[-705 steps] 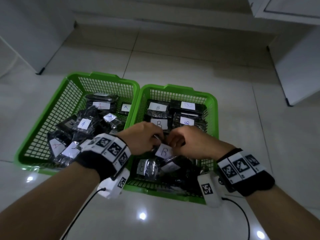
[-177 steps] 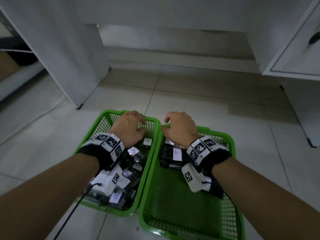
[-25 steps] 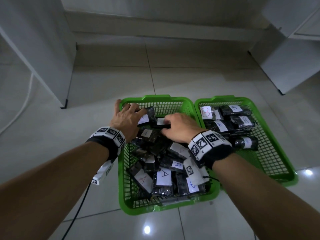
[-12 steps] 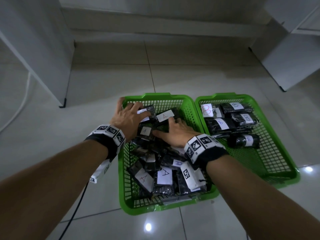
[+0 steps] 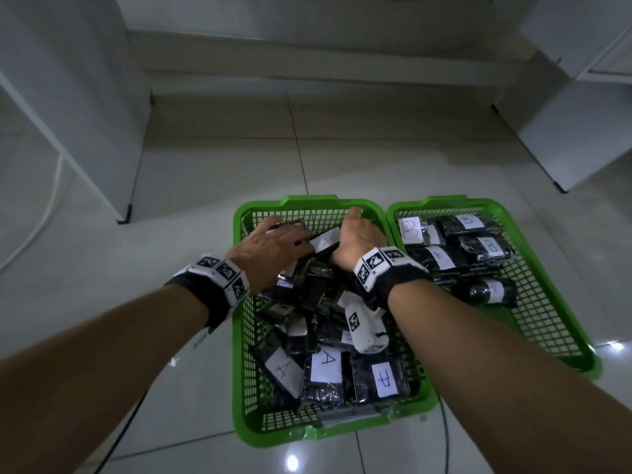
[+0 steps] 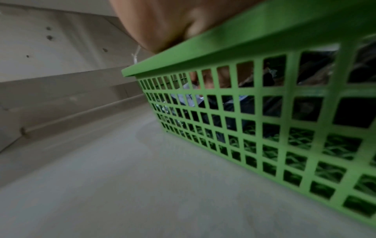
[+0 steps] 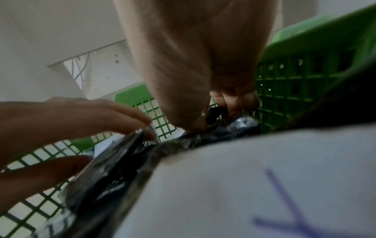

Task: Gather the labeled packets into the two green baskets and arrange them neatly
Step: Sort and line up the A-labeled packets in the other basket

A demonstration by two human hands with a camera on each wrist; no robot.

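Two green baskets stand side by side on the floor. The left basket (image 5: 309, 201) holds a loose heap of black packets labelled A (image 5: 326, 369). The right basket (image 5: 444, 200) holds black packets labelled B (image 5: 441, 256), lying in rows at its far end. Both hands are at the far end of the left basket. My left hand (image 5: 284, 234) spreads over the pile and pinches an upright black packet (image 7: 114, 161) between thumb and fingers. My right hand (image 5: 355, 230) stands on edge by the right wall, its fingers (image 7: 234, 99) curled over a black packet. An A packet (image 5: 325, 241) lies between the hands.
A white cabinet (image 5: 68, 114) stands at the left and another (image 5: 564, 138) at the right, with bare tiled floor beyond the baskets. The left basket's mesh wall (image 6: 264, 128) fills the left wrist view. A cable (image 5: 116, 439) trails from my left wrist.
In the last half second my right hand left the middle of the pile and went to the far right corner of the left basket. My left hand slid a little inward over the packets.
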